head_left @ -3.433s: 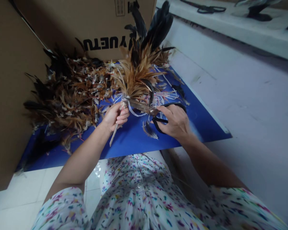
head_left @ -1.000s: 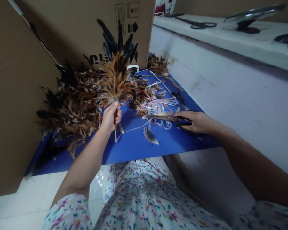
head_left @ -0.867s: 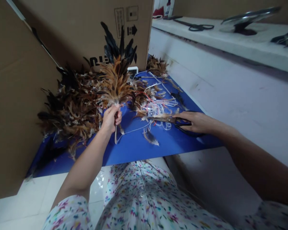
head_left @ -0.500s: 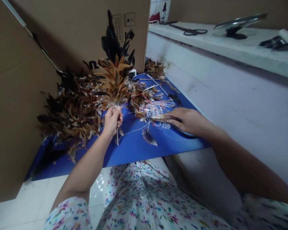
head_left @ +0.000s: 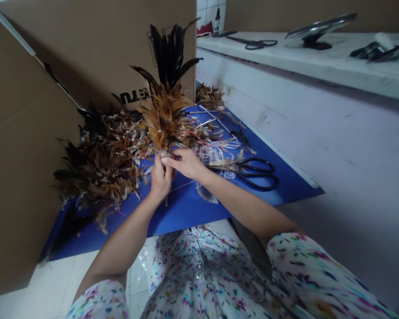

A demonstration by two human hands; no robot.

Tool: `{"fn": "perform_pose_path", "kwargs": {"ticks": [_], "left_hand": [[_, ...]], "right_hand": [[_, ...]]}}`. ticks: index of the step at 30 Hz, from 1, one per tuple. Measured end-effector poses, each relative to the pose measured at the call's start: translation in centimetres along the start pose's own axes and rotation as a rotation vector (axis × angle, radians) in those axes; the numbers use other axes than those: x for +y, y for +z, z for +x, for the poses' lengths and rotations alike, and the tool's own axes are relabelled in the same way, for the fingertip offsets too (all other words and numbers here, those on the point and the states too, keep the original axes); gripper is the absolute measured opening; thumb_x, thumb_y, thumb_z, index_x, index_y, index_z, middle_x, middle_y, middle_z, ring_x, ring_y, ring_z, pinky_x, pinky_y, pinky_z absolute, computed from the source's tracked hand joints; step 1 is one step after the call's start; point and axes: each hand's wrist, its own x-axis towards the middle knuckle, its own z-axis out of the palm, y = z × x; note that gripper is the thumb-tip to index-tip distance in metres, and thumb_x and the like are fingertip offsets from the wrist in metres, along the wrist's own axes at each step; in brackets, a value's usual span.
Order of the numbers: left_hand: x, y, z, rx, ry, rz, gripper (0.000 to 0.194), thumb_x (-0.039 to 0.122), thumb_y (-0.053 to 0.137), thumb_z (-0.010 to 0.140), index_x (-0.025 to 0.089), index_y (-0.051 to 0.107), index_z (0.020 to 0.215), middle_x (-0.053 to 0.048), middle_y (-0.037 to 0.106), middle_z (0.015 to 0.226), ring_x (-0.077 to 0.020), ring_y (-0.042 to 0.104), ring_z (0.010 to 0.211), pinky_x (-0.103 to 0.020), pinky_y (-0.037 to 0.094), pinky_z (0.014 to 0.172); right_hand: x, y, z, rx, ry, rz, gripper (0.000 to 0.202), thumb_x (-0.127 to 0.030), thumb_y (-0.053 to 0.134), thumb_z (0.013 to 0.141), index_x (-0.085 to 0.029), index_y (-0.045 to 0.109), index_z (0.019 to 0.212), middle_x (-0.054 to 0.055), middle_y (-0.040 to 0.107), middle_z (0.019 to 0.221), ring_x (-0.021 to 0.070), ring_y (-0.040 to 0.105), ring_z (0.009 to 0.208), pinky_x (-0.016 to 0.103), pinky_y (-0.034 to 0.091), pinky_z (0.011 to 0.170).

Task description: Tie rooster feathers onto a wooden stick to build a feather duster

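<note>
My left hand (head_left: 161,180) is wrapped round the base of a feather duster (head_left: 164,108), which stands upright with orange-brown feathers below and long black ones on top. At the same base, my right hand (head_left: 189,165) has its thumb and fingers closed on the duster's whitish binding. A short bit of the stick shows below my left hand. Black-handled scissors (head_left: 257,173) lie to the right of my hands, their blades partly covered by loose feathers. Behind my right hand is a tangle of white and red plastic string (head_left: 213,153).
A big heap of brown and black feathers (head_left: 103,155) covers the left of the blue tabletop (head_left: 193,212). Cardboard (head_left: 96,53) stands behind and at left. Along the right wall, a white ledge (head_left: 306,55) holds another pair of scissors (head_left: 256,44) and a round mirror-like object (head_left: 322,26).
My right hand has left the scissors on the table and moved left to the duster's base. The duster has turned a little, spreading its black feathers.
</note>
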Motion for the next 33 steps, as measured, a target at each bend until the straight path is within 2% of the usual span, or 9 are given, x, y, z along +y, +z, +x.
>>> {"fn": "perform_pose_path", "kwargs": {"ticks": [2,4,7,11,16,19,24,29,33], "left_hand": [[0.1,0.2,-0.2,-0.004,-0.019,-0.013,0.021,0.01,0.07,0.079,0.02,0.06,0.095,0.002,0.061,0.074,-0.011,0.055,0.066,-0.017,0.037,0.056],[-0.2,0.4,-0.4,-0.046,-0.09,-0.065,0.032,0.014,0.073,0.077,0.021,0.06,0.105,0.004,0.06,0.07,-0.0106,0.053,0.058,-0.017,0.035,0.051],[-0.6,0.6,-0.7,-0.158,-0.186,-0.174,0.052,0.033,0.075,0.08,0.026,0.049,0.124,0.006,0.06,0.066,-0.0095,0.048,0.042,-0.019,0.031,0.04],[-0.2,0.9,-0.9,-0.33,-0.303,-0.321,0.05,0.059,0.066,0.082,0.023,0.051,0.112,0.004,0.062,0.066,-0.0116,0.051,0.04,-0.022,0.038,0.036],[0.1,0.6,-0.8,-0.499,-0.398,-0.383,0.046,0.053,0.071,0.079,0.015,0.06,0.104,0.002,0.061,0.061,-0.0103,0.051,0.043,-0.022,0.046,0.04],[-0.2,0.5,-0.7,-0.505,-0.381,-0.374,0.04,0.049,0.072,0.08,0.016,0.062,0.1,0.003,0.061,0.06,-0.0093,0.052,0.044,-0.021,0.048,0.043],[-0.7,0.7,-0.5,-0.452,-0.357,-0.308,0.043,0.051,0.075,0.077,0.016,0.061,0.097,0.002,0.064,0.06,-0.0103,0.055,0.044,-0.023,0.051,0.044],[-1.4,0.8,-0.6,-0.429,-0.348,-0.248,0.041,0.048,0.078,0.075,0.016,0.057,0.087,0.001,0.066,0.061,-0.0114,0.059,0.044,-0.023,0.051,0.044],[-1.2,0.6,-0.5,-0.492,-0.378,-0.274,0.042,0.049,0.077,0.076,0.016,0.057,0.094,0.001,0.068,0.063,-0.0115,0.061,0.046,-0.022,0.052,0.047]], "right_hand": [[0.2,0.0,0.0,0.004,-0.003,0.006,0.037,-0.049,0.063,0.081,-0.015,0.06,0.067,-0.002,0.054,0.064,0.0099,0.045,0.064,0.024,0.032,0.062],[0.4,-0.2,0.0,0.003,0.003,0.016,0.034,-0.045,0.06,0.082,-0.016,0.054,0.064,-0.003,0.05,0.061,0.0099,0.043,0.062,0.025,0.03,0.06],[0.7,-0.8,0.1,0.015,0.021,0.086,0.032,-0.042,0.056,0.084,-0.017,0.052,0.065,-0.003,0.047,0.06,0.0101,0.042,0.06,0.025,0.03,0.059],[1.2,-1.9,0.4,0.047,0.061,0.262,0.031,-0.044,0.056,0.084,-0.017,0.053,0.067,-0.003,0.046,0.062,0.0101,0.041,0.062,0.025,0.032,0.059],[1.8,-2.6,0.8,0.041,0.114,0.47,0.028,-0.042,0.06,0.083,-0.017,0.056,0.072,-0.003,0.047,0.064,0.0088,0.043,0.06,0.024,0.035,0.057],[1.7,-2.7,0.7,0.007,0.155,0.526,0.026,-0.04,0.062,0.084,-0.016,0.06,0.076,-0.002,0.055,0.066,0.0079,0.046,0.06,0.022,0.037,0.056],[1.1,-2.2,0.3,-0.039,0.225,0.647,0.029,-0.045,0.065,0.083,-0.017,0.061,0.085,0.002,0.069,0.083,0.0067,0.049,0.055,0.021,0.038,0.049],[0.9,-1.7,0.2,-0.036,0.296,0.702,0.03,-0.029,0.075,0.073,-0.015,0.061,0.095,0.005,0.072,0.083,0.0116,0.06,0.068,0.021,0.045,0.053],[1.4,-1.9,0.4,-0.071,0.285,0.767,0.034,-0.033,0.072,0.076,-0.016,0.06,0.103,0.006,0.074,0.088,0.0125,0.06,0.072,0.019,0.041,0.05]]}}
